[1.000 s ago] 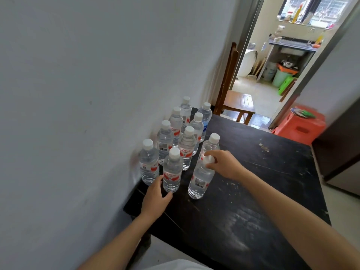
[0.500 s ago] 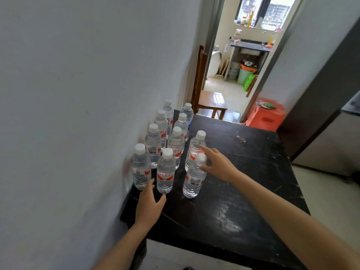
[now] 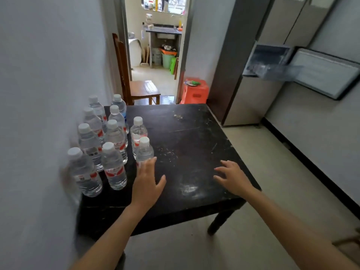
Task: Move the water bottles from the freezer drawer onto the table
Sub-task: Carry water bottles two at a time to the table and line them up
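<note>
- Now, fridge (image 3: 253,98) at 2 o'clock of the view. Its freezer drawer (image 3: 272,64) is pulled out. The contents are blurred, so I cannot tell whether any bottles are left inside.
- Black table (image 3: 194,133) at centre, with its 9 o'clock edge against the wall.
- Water bottles (image 3: 114,137): ten upright, packed along the table's 9 o'clock side, with bare top from 12 round to 5.
- Left hand (image 3: 146,184) is over the table at 7 o'clock, fingers straight and apart, holding nothing. The fingertips are at the base of the front bottle (image 3: 144,151), and I cannot tell if they touch it.
- Right hand (image 3: 233,178) is at 5 o'clock, fingers spread and loose, gripping nothing.
- Step, as judged: the bottles are let go and the next trip is to the drawer.
- To do it well: pull the left hand straight back toward 6, not sideways, because the front bottle looks tall, light and easy to tip into its neighbours.
- Check the drawer before reaching in.
- Set further bottles upright on the cluster's 3 o'clock side, away from the table edge.
</note>
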Demonstrator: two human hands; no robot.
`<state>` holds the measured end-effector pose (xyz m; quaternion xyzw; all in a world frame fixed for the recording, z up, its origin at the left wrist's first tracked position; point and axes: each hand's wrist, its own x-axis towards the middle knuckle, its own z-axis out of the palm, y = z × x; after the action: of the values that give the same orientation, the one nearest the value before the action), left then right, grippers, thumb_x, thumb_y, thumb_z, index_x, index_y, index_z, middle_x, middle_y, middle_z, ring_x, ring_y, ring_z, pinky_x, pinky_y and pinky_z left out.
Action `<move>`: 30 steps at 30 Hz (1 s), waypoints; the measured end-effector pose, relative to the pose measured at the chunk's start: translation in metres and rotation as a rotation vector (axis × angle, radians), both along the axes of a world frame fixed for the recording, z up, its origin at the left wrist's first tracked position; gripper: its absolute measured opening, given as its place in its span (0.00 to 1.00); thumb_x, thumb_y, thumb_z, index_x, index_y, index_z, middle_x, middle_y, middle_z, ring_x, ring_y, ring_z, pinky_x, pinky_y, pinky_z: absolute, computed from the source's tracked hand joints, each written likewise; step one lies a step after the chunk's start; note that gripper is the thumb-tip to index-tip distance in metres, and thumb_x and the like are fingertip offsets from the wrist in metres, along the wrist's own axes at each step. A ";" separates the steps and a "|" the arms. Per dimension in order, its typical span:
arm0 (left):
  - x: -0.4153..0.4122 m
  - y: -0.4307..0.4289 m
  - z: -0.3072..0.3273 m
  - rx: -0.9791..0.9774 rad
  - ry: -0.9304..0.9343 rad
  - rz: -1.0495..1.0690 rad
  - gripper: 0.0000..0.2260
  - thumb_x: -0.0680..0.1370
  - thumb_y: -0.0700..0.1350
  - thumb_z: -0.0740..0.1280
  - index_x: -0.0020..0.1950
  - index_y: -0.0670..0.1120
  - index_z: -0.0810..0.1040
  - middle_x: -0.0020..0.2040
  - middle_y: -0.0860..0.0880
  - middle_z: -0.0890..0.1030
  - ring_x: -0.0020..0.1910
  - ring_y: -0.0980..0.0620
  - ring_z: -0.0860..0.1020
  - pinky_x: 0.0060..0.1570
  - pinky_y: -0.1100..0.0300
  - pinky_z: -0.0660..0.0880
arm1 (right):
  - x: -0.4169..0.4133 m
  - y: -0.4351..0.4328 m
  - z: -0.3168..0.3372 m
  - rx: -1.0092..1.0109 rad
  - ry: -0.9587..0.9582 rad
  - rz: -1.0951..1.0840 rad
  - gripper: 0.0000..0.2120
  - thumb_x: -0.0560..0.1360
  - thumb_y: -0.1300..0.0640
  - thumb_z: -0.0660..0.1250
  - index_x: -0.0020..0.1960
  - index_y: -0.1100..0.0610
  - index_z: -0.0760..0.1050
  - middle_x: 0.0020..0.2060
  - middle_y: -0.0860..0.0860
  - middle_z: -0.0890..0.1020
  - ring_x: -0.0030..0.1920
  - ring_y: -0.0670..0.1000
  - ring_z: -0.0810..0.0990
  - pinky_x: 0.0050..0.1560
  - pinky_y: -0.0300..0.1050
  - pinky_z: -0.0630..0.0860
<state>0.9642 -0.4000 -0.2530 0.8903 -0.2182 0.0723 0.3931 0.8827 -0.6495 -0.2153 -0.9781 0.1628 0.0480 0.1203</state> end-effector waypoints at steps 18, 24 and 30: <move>-0.227 -0.126 0.054 0.061 -0.110 -0.418 0.32 0.73 0.43 0.70 0.73 0.39 0.59 0.72 0.38 0.62 0.72 0.40 0.59 0.70 0.47 0.57 | -0.387 -0.069 0.074 -0.317 -0.119 -0.413 0.30 0.77 0.43 0.58 0.74 0.52 0.55 0.74 0.53 0.59 0.74 0.54 0.55 0.71 0.49 0.57; -0.287 -0.186 0.089 0.068 -0.184 -0.546 0.31 0.74 0.44 0.68 0.72 0.38 0.59 0.72 0.38 0.61 0.72 0.39 0.57 0.70 0.46 0.56 | -0.495 -0.101 0.100 -0.425 -0.138 -0.603 0.40 0.67 0.33 0.42 0.72 0.53 0.62 0.72 0.56 0.63 0.74 0.58 0.56 0.70 0.57 0.56; -0.317 -0.259 0.097 0.152 -0.255 -0.613 0.32 0.76 0.50 0.65 0.74 0.40 0.55 0.75 0.40 0.56 0.74 0.41 0.52 0.71 0.47 0.53 | -0.548 -0.153 0.107 -0.470 -0.097 -0.646 0.34 0.73 0.35 0.51 0.74 0.51 0.57 0.74 0.53 0.59 0.75 0.55 0.51 0.72 0.55 0.50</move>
<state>0.6470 -0.6593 -0.1557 0.7938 -0.5279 0.0452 0.2985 0.3350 -0.8022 -0.1081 -0.8787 0.4624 -0.0771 -0.0902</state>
